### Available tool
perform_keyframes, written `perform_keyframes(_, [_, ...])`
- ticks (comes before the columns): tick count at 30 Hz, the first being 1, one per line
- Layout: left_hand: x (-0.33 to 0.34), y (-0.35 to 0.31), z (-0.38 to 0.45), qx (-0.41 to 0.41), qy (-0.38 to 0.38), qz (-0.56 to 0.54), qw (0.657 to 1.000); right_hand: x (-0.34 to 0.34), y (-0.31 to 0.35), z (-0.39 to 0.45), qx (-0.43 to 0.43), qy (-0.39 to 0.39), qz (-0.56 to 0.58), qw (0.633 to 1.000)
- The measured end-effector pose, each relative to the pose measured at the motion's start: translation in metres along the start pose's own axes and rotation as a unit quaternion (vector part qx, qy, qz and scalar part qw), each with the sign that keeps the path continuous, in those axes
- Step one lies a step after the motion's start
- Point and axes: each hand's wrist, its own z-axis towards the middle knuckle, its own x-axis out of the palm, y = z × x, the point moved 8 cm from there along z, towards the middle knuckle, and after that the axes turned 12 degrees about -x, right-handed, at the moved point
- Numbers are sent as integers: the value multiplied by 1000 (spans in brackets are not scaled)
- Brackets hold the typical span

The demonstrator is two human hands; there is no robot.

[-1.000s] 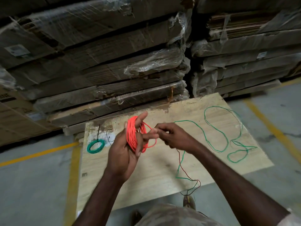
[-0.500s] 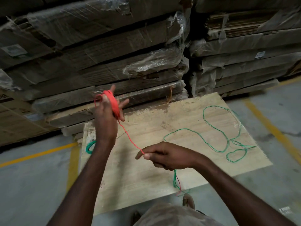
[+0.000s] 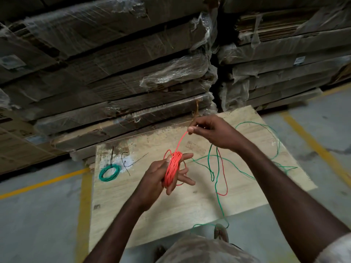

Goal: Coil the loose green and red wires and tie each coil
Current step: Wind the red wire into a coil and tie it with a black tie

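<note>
I see stacks of shrink-wrapped flat cardboard cartons (image 3: 117,73) filling the back of the view, and in front of them a pale wooden board (image 3: 152,215) lying on the grey concrete floor (image 3: 38,215), which carries yellow painted lines.

On the board's right half lies the loose green wire (image 3: 273,137), sprawled in wide open loops. One strand trails toward me off the near edge of the board. None of that length is gathered, so I judge it wholly undone.

At the board's left end rests a small green coil (image 3: 109,172), already wound into a neat ring. A thin black tie (image 3: 112,155) rises from it; I cannot tell whether it is fastened. More short black ties (image 3: 131,162) lie just beside it, unused.

The red wire coil (image 3: 171,168) is wound around my left hand (image 3: 163,177). That hand's fingers are spread, with the coil wrapped around them and the thumb pressing on its upper part. From the coil a taut red strand runs up to my right hand (image 3: 212,132), which pinches it between thumb and forefinger above the board. Below that hand a slack red tail (image 3: 224,179) hangs in a loop alongside a green strand.

By my judgement the red winding is well along but unfinished: the tail must go on, then a tie, then the loose green.
</note>
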Motion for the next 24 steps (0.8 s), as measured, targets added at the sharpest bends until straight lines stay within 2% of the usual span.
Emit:
perform_keyframes(2, [5, -13, -7, 28, 10, -59, 998, 20, -9, -5, 14, 32, 39, 999])
perform_keyframes(4, [0, -24, -10, 53, -15, -84, 995, 35, -14, -9, 23, 44, 78, 996])
perform_keyframes(8, [-8, -31, -13, 75, -56, -95, 991, 43, -24, -15, 64, 8, 121, 991])
perform_keyframes(11, [-8, -33, -14, 83, -73, -117, 987, 54, -30, -25, 80, 20, 152, 985])
perform_keyframes(18, [-34, -73, -4, 151, -133, -212, 956, 117, -14, -64, 86, 139, 176, 971])
perform_keyframes(20, [-44, -80, 3, 169, -165, -177, 956, 122, 7, -69, 71, 168, 186, 965])
perform_keyframes(24, [-63, -74, 13, 145, -255, 5, 956, 91, 45, -66, 37, 158, 170, 972])
